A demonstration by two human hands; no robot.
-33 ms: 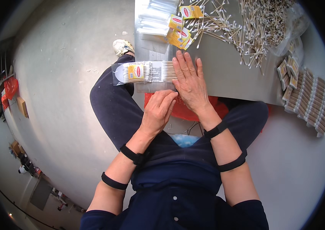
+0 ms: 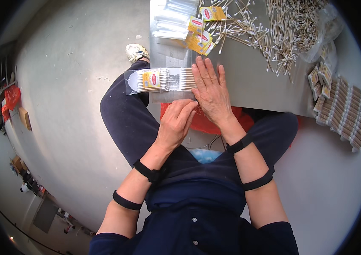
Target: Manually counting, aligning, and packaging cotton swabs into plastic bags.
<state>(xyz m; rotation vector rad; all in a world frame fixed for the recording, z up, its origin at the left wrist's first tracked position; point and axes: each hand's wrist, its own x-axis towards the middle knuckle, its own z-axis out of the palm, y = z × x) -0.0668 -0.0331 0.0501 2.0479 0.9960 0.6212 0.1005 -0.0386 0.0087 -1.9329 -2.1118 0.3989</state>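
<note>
My right hand (image 2: 211, 90) lies flat with its fingers stretched out over the right end of a row of cotton swabs (image 2: 186, 73) at the table's near edge. Close below its thumb is my left hand (image 2: 175, 121), its fingers bent and pressed together. Whatever those fingertips hold, if anything, is hidden. Left of the covered row, a clear plastic sleeve (image 2: 131, 83) reaches past the table's left edge above my knee. Inside it lie more cotton swabs with a small yellow and white card (image 2: 150, 79) on top.
Clear plastic sleeves (image 2: 170, 21) are stacked at the far left of the metal table (image 2: 248, 87), beside loose yellow cards (image 2: 199, 40). A big heap of loose swabs (image 2: 291, 34) spreads across the back. Packed swab bundles (image 2: 342, 106) stand at the right. A red bag (image 2: 201, 123) hangs below the edge.
</note>
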